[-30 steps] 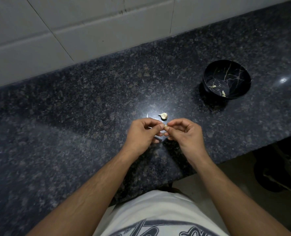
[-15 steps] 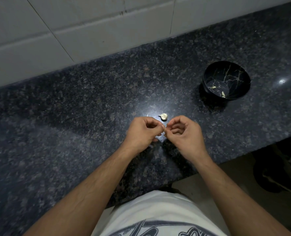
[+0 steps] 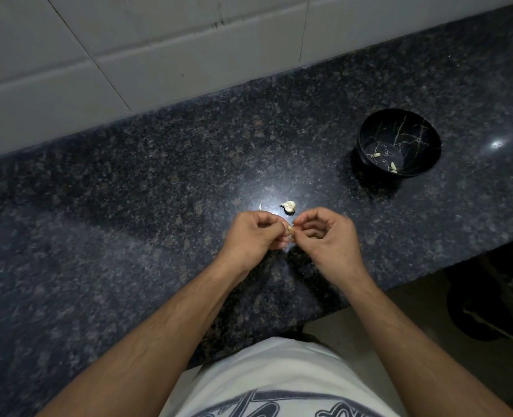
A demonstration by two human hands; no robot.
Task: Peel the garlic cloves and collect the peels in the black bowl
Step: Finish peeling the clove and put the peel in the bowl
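L hand (image 3: 253, 234) + R hand (image 3: 327, 236) pinch garlic clove (image 3: 290, 231) between fingertips, above granite counter (image 3: 129, 206). Garlic bit (image 3: 288, 206) just beyond. Black bowl (image 3: 399, 127) far right w/ few pale bits inside.

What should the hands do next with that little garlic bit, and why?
Probably keep picking the skin off. The left hand and right hand both pinch one clove over the counter, and its skin looks only partly off, though it is too small to be sure. Once a piece comes loose, it likely goes into the bowl, which holds a few pale bits.
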